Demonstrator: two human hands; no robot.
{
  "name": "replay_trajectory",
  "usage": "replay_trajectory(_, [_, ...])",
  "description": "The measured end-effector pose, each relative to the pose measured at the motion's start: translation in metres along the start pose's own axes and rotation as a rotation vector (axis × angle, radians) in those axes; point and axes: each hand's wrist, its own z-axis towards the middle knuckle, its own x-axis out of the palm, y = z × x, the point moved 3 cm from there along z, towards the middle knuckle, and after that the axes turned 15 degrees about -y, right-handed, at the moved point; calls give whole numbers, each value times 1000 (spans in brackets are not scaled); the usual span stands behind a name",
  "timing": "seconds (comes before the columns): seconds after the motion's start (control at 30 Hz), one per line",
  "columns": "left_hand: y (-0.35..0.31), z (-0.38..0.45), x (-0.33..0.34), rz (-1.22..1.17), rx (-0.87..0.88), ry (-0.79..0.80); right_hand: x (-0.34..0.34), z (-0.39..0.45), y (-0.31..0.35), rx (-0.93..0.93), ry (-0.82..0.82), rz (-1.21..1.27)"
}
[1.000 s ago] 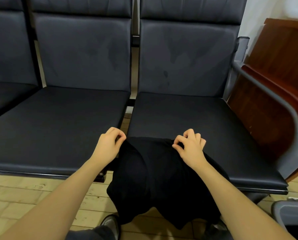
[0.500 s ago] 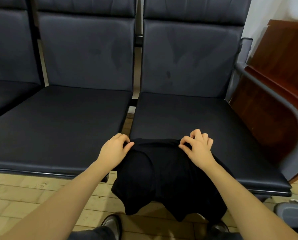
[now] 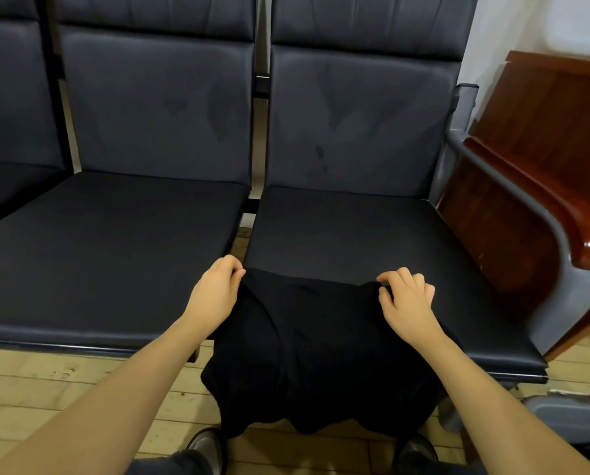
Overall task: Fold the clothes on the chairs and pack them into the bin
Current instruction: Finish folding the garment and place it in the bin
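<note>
On the right-hand chair seat (image 3: 348, 234), front edge: a black garment (image 3: 314, 347), upper edge on the cushion, the rest hanging toward the floor. Left hand (image 3: 214, 296) and right hand (image 3: 406, 303) each pinch a top corner. Folding barely begun; grey bin (image 3: 567, 416) at lower right, contents unseen; packing not done.

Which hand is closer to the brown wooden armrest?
The right hand. It grips the black garment on the seat beside the wooden armrest. The left hand grips the garment's other corner, farther away.
</note>
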Motion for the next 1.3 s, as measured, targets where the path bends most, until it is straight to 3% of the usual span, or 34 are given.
replay_trajectory(0.2, [-22,9,-12,-53,-11,-35,-24,0,-13,-34,-3,-99])
replay_trajectory(0.37, [-25,10,-20,207,236,-69,-52,-4,-23,-58,-45,-174])
replay_trajectory(0.5, [-26,1,-33,283,419,-177,-67,-8,-20,-101,-88,-169])
replay_trajectory(0.67, [-42,-11,-47,205,371,-349,-93,-10,-12,-116,-257,-74])
replay_trajectory(0.8, [-47,-14,-64,322,393,-393,-115,-16,-15,-131,-372,-106])
replay_trajectory(0.9, [-54,-13,-73,484,478,-353,-125,-17,-16,-152,-383,-128])
replay_trajectory(1.07, [-53,-3,-68,404,485,-248,-130,-9,-22,-26,-400,-107])
replay_trajectory(1.3, [-54,19,-43,248,308,-353,-118,12,-32,-20,-348,-148])
